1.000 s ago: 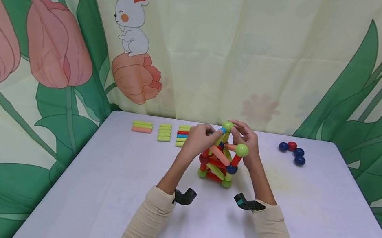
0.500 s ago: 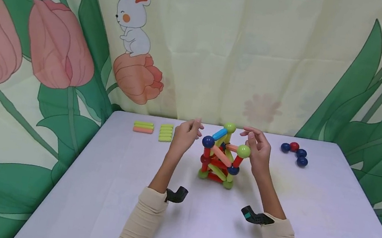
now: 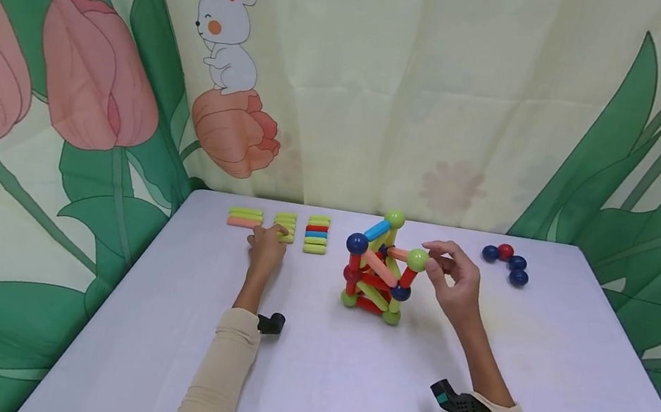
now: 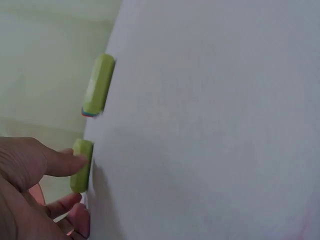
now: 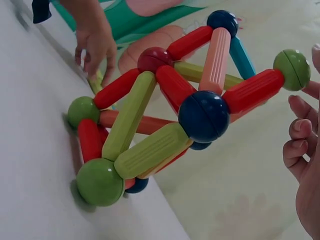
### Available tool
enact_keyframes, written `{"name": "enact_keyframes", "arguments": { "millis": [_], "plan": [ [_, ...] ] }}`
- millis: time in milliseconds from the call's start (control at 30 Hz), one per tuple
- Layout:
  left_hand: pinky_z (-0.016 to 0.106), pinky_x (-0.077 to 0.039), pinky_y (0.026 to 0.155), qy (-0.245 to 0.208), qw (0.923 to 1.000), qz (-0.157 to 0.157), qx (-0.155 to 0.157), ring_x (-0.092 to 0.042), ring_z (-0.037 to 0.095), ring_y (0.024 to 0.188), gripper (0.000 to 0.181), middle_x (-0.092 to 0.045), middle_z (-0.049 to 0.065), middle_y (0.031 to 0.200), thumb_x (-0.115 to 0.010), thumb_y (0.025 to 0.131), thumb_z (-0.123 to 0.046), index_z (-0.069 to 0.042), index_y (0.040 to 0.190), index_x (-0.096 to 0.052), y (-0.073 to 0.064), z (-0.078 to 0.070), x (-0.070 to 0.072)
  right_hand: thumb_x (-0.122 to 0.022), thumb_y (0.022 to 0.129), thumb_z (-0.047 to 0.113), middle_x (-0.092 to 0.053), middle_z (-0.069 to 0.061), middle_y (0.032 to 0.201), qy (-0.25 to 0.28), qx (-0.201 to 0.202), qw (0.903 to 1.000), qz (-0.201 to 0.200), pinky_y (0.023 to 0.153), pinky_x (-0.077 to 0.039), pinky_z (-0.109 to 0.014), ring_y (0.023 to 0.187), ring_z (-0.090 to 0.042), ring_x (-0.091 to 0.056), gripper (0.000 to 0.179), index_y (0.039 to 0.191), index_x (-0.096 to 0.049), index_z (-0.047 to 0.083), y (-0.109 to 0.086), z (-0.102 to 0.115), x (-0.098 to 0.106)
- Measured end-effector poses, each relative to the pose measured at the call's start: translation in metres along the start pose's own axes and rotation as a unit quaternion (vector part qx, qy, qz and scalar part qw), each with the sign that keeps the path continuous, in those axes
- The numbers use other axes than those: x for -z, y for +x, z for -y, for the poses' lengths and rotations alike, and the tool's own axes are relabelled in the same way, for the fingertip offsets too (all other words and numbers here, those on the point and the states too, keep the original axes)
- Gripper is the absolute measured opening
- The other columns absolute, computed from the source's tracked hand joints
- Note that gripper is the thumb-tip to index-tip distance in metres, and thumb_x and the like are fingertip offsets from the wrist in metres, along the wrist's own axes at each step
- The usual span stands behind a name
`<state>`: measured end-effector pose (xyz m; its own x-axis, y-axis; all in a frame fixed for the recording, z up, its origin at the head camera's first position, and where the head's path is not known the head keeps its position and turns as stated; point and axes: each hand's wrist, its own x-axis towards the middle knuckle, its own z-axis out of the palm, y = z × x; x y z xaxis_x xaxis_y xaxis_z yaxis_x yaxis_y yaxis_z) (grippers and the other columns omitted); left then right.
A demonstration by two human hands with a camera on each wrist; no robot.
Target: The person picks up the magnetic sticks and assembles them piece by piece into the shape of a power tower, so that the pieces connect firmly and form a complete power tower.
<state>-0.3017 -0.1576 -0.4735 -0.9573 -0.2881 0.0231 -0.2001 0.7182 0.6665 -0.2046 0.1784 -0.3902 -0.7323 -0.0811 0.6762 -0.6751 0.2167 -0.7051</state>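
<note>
A standing frame of sticks and balls (image 3: pixel 380 281) rises from the white table, with red, green, salmon and blue sticks joined by green, navy and red balls. My right hand (image 3: pixel 454 281) is beside it, fingers loosely bent. Their tips come right up to the green ball (image 5: pixel 292 70) at the frame's right corner. Over the middle group of green sticks (image 3: pixel 286 218) is my left hand (image 3: pixel 267 250), fingers spread and lightly bent. In the left wrist view its thumb (image 4: pixel 67 162) overlaps a green stick (image 4: pixel 80 180).
Left of that group lie green sticks and a salmon stick (image 3: pixel 244 223). To its right is a column of green, red and blue sticks (image 3: pixel 316 234). Several loose navy and red balls (image 3: pixel 506 251) sit at the back right. A printed curtain (image 3: pixel 353 95) hangs behind the table.
Both hands have come away from the top of the frame. My left hand has swung left to the green sticks; my right hand has drawn back rightward. The frame stays standing with its blue stick in view.
</note>
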Motion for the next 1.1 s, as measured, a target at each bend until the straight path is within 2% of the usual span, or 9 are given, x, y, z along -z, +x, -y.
{"name": "enact_keyframes", "arguments": {
  "millis": [200,367,533,633,767,833,933,1000,1100],
  "plan": [
    [0.057,-0.047,0.089,0.014,0.9996,0.02,-0.013,-0.044,0.047,0.122,0.023,-0.04,0.028,0.143,-0.071,0.088,-0.012,-0.01,0.111,-0.069,0.002,0.009,0.002,-0.063,0.082,-0.013,-0.059,-0.009,0.086,-0.02,0.032,0.9992,0.007,0.057,-0.044,-0.014,0.063,-0.009,-0.047,0.028,0.11,-0.061,-0.013,-0.001,0.005,-0.001],
    [0.047,-0.051,0.08,0.032,0.999,0.032,-0.006,-0.057,0.035,0.11,0.021,-0.059,0.019,0.126,-0.072,0.088,-0.017,-0.009,0.108,-0.068,-0.002,0.005,0.004,-0.064,0.077,-0.017,-0.06,-0.007,0.09,-0.01,0.043,0.999,0.001,0.057,-0.044,-0.013,0.062,-0.01,-0.047,0.034,0.11,-0.059,-0.015,-0.002,0.004,-0.002],
    [0.037,-0.049,0.077,-0.075,0.9968,0.013,-0.024,-0.062,0.028,0.094,0.024,-0.067,0.014,0.104,-0.07,0.09,-0.019,-0.005,0.11,-0.068,-0.012,-0.007,0.008,-0.065,0.076,-0.018,-0.061,-0.006,0.09,0.003,0.056,0.9984,0.003,0.052,-0.041,-0.016,0.059,-0.01,-0.045,0.035,0.11,-0.059,-0.016,-0.003,0.001,-0.004],
    [0.033,-0.051,0.078,-0.196,0.9782,0.039,-0.054,-0.062,0.025,0.096,0.028,-0.066,0.014,0.109,-0.069,0.091,-0.018,-0.003,0.115,-0.065,-0.022,-0.024,0.016,-0.066,0.076,-0.017,-0.061,-0.004,0.089,0.007,0.059,0.9982,0.007,0.047,-0.037,-0.02,0.057,-0.01,-0.043,0.034,0.109,-0.059,-0.015,-0.003,0.0,-0.004],
    [0.033,-0.055,0.085,-0.34,0.932,0.091,-0.086,-0.062,0.019,0.097,0.033,-0.062,0.012,0.115,-0.068,0.092,-0.016,-0.003,0.121,-0.062,-0.043,-0.058,0.033,-0.066,0.078,-0.015,-0.063,-0.002,0.093,0.003,0.05,0.9987,0.009,0.047,-0.037,-0.021,0.056,-0.011,-0.043,0.033,0.11,-0.059,-0.015,-0.004,-0.001,-0.005],
    [0.033,-0.055,0.089,-0.388,0.909,0.102,-0.114,-0.063,0.016,0.097,0.033,-0.063,0.013,0.114,-0.068,0.092,-0.014,-0.003,0.122,-0.062,-0.055,-0.074,0.039,-0.067,0.078,-0.015,-0.063,-0.002,0.094,0.002,0.046,0.9989,0.009,0.048,-0.037,-0.021,0.056,-0.012,-0.043,0.034,0.111,-0.059,-0.014,-0.005,-0.005,-0.005],
    [0.028,-0.055,0.09,-0.426,0.8842,0.106,-0.159,-0.065,0.014,0.095,0.033,-0.065,0.013,0.111,-0.069,0.091,-0.014,-0.003,0.121,-0.064,-0.073,-0.095,0.044,-0.067,0.075,-0.018,-0.062,-0.005,0.092,-0.003,0.044,0.999,0.007,0.047,-0.037,-0.022,0.055,-0.012,-0.042,0.039,0.113,-0.059,-0.013,-0.007,-0.017,-0.004],
    [0.026,-0.055,0.09,-0.436,0.8732,0.107,-0.189,-0.066,0.014,0.097,0.033,-0.067,0.013,0.11,-0.07,0.09,-0.014,-0.003,0.121,-0.064,-0.082,-0.104,0.044,-0.067,0.073,-0.019,-0.063,-0.004,0.093,-0.005,0.042,0.9991,0.007,0.046,-0.036,-0.022,0.055,-0.011,-0.042,0.043,0.114,-0.06,-0.012,-0.009,-0.025,-0.004],
    [0.027,-0.053,0.093,-0.407,0.8716,0.098,-0.255,-0.065,0.016,0.102,0.031,-0.067,0.012,0.112,-0.07,0.09,-0.014,-0.004,0.119,-0.065,-0.091,-0.113,0.039,-0.069,0.073,-0.018,-0.065,-0.001,0.097,-0.009,0.042,0.999,0.008,0.047,-0.037,-0.021,0.055,-0.008,-0.043,0.046,0.117,-0.061,-0.007,-0.011,-0.033,-0.003]
  ]
}}
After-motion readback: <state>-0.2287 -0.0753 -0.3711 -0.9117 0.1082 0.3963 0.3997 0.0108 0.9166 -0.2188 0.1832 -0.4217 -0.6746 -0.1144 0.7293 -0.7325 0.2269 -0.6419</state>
